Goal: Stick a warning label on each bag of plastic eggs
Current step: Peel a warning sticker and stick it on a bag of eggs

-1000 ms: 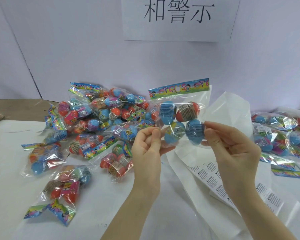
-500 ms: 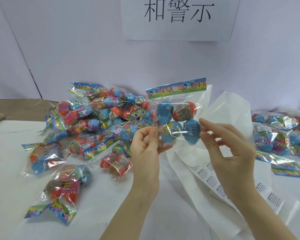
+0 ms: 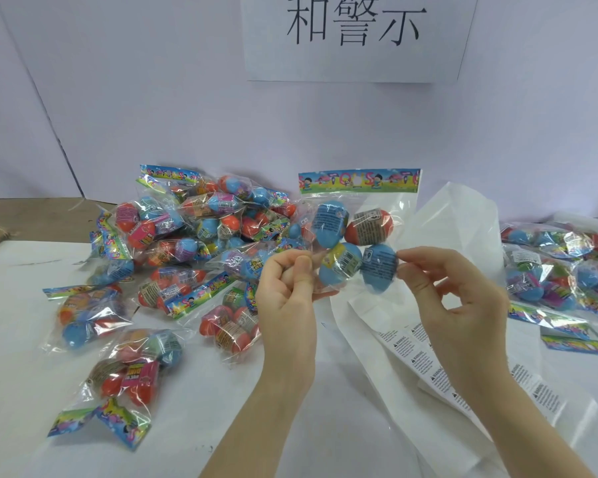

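I hold up a clear bag of plastic eggs [image 3: 354, 236] with a colourful header strip, in front of the wall. My left hand [image 3: 287, 291] pinches its lower left edge between thumb and curled fingers. The thumb and forefinger of my right hand [image 3: 453, 298] pinch the lower right edge beside a blue egg, while the other fingers hang loosely curled. Whether a label sits between those fingertips I cannot tell. A white backing sheet with warning labels [image 3: 411, 353] lies on the table under my right hand.
A heap of bagged eggs [image 3: 194, 236] covers the table's left and back. More bags [image 3: 560, 267] lie at the right edge. Crumpled white paper [image 3: 456, 222] rises behind my right hand. A paper sign [image 3: 353, 36] hangs on the wall.
The bag has turned from tilted to level. My right hand's fingers loosened from the bag's side, then closed into a pinch at its lower right edge. The left hand kept its hold.
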`<state>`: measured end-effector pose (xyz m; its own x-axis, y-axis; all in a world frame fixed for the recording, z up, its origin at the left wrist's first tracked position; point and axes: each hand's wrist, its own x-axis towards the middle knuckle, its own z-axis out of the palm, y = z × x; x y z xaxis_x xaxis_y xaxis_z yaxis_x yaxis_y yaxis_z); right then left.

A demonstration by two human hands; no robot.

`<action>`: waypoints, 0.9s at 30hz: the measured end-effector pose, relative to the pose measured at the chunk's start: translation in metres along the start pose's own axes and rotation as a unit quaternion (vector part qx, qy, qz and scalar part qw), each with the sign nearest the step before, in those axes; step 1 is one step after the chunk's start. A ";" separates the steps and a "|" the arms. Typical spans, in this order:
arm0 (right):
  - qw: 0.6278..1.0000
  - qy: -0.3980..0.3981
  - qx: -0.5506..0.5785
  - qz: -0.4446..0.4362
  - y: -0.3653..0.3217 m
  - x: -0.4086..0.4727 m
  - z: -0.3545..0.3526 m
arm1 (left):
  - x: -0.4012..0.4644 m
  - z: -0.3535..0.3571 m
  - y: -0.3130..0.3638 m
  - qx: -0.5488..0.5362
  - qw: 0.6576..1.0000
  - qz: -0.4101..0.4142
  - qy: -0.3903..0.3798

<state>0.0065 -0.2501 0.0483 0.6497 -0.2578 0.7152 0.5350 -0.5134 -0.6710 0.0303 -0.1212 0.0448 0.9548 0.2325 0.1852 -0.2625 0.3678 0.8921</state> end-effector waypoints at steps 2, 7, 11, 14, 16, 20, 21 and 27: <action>1.000 -0.004 0.010 0.010 0.001 0.000 0.000 | 0.000 0.000 0.000 0.001 1.000 0.004 0.000; 0.999 -0.029 0.018 0.037 0.002 0.001 -0.001 | -0.001 0.000 0.000 0.002 1.000 0.011 -0.005; 0.995 -0.055 0.047 0.074 0.004 0.001 -0.001 | -0.004 0.001 0.002 0.019 0.999 0.036 -0.011; 0.992 -0.058 0.061 0.091 0.005 0.001 -0.002 | -0.006 0.002 0.003 0.012 0.999 0.035 -0.017; 0.992 -0.053 0.061 0.093 0.005 0.001 -0.002 | -0.006 0.002 0.003 0.009 0.999 0.030 -0.019; 0.996 -0.069 0.022 0.057 0.004 0.002 -0.002 | -0.004 0.002 0.003 0.009 1.000 0.028 -0.009; 0.996 -0.075 0.010 0.042 0.003 0.002 -0.002 | -0.004 0.001 0.003 0.010 1.000 0.027 -0.006; 0.998 -0.059 0.010 0.023 0.002 0.003 -0.002 | -0.004 0.001 0.004 0.011 0.999 0.031 0.002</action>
<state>0.0080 -0.2532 0.0495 0.7319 -0.1821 0.6567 0.5133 -0.4865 -0.7070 0.0258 -0.1217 0.0476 0.9361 0.2586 0.2383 -0.3179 0.3327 0.8878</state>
